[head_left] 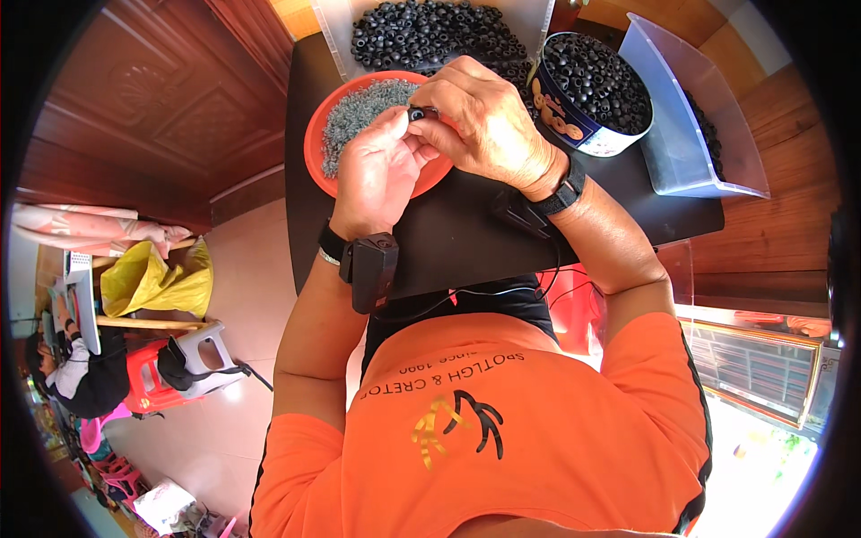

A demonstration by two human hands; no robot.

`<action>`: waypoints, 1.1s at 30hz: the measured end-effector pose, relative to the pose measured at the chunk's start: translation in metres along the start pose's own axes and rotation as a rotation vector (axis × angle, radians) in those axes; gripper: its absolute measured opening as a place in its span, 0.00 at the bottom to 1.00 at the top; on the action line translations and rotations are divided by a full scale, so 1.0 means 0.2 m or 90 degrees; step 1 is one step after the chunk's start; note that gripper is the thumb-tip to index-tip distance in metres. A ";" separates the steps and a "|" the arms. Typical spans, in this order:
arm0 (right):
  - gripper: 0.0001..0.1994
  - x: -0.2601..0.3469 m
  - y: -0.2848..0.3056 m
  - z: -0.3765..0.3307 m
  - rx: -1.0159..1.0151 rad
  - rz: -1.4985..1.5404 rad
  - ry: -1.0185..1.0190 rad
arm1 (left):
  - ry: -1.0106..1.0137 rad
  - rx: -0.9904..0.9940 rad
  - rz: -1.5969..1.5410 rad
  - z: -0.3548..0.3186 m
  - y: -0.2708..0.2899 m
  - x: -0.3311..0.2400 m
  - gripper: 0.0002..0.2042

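Black plastic, small and stiff: we pinch one ring (420,113) between the fingertips of our left hand (381,170) and right hand (484,121), above the orange bowl (316,134) of grey springs (359,112). We judge it light and slippery, best gripped by its rim. Its axis seems to run left-right, though our closed fingers mostly hide it.

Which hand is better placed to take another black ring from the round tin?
Right, probably: the right hand sits beside the round tin of black rings; the left hand lies over the orange bowl.
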State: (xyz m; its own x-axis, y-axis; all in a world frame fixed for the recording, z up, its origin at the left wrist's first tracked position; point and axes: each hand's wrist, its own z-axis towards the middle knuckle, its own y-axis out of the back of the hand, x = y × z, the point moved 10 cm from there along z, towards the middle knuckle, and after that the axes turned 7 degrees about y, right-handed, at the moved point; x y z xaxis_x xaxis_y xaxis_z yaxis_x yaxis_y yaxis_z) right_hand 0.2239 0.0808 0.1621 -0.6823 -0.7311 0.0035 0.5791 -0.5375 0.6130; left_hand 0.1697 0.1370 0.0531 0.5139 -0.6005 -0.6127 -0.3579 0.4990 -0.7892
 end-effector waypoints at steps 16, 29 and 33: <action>0.14 -0.03 0.03 0.00 -0.008 -0.030 -0.025 | 0.030 -0.010 0.014 0.01 0.04 0.01 0.12; 0.11 -0.32 1.23 -0.26 -0.247 -0.901 -0.223 | 0.038 -0.172 0.079 -0.02 0.13 -0.02 0.12; 0.06 -0.33 0.87 -0.06 -0.247 -0.375 -0.291 | 0.035 -0.174 0.080 -0.02 0.15 -0.02 0.11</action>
State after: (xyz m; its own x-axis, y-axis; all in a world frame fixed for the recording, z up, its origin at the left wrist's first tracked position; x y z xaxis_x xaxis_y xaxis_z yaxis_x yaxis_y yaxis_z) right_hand 0.3750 0.0293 0.2588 -0.9863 -0.0884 0.1392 0.1271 -0.9452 0.3007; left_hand 0.1542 0.1517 0.0322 0.4121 -0.5816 -0.7013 -0.6163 0.3890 -0.6847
